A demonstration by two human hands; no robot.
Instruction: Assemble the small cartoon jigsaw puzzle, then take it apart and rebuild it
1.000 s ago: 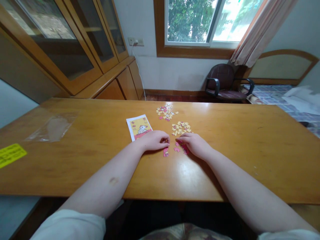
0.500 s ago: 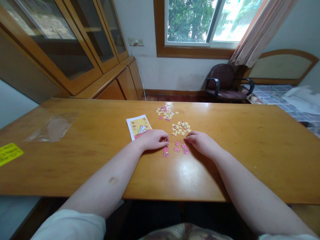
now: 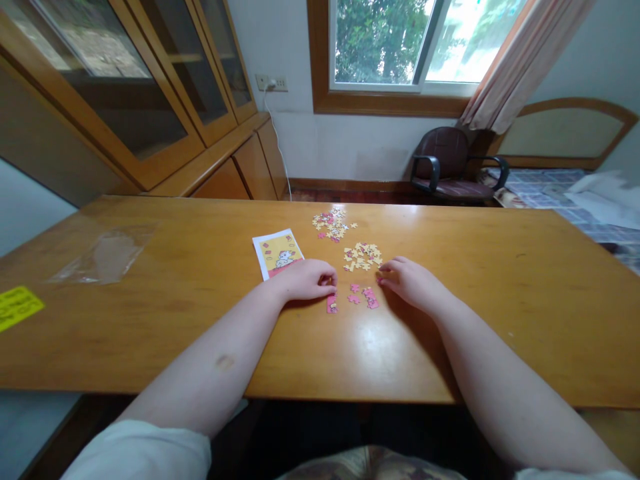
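My left hand [image 3: 313,279] rests at the lower right corner of the picture card [image 3: 277,252], its fingers curled at the top of a joined pink strip [image 3: 332,305]; what they hold, if anything, is hidden. My right hand [image 3: 407,283] has its fingertips closed on a small pink puzzle piece [image 3: 380,280]. Between the hands lie loose pink pieces [image 3: 354,299] and a small joined pink cluster [image 3: 371,299]. Just beyond them is a pile of yellow pieces [image 3: 363,257], and farther back a mixed pile [image 3: 332,224] of yellow, pink and white ones.
A clear plastic bag [image 3: 107,255] lies on the wooden table [image 3: 200,333] at the left, with a yellow label [image 3: 19,307] near the left edge. Past the table are a glass-door cabinet [image 3: 150,80], an office chair [image 3: 447,163] and a bed.
My right hand has moved a little to the right, away from the pink cluster, with the pink piece at its fingertips. My left hand has barely moved.
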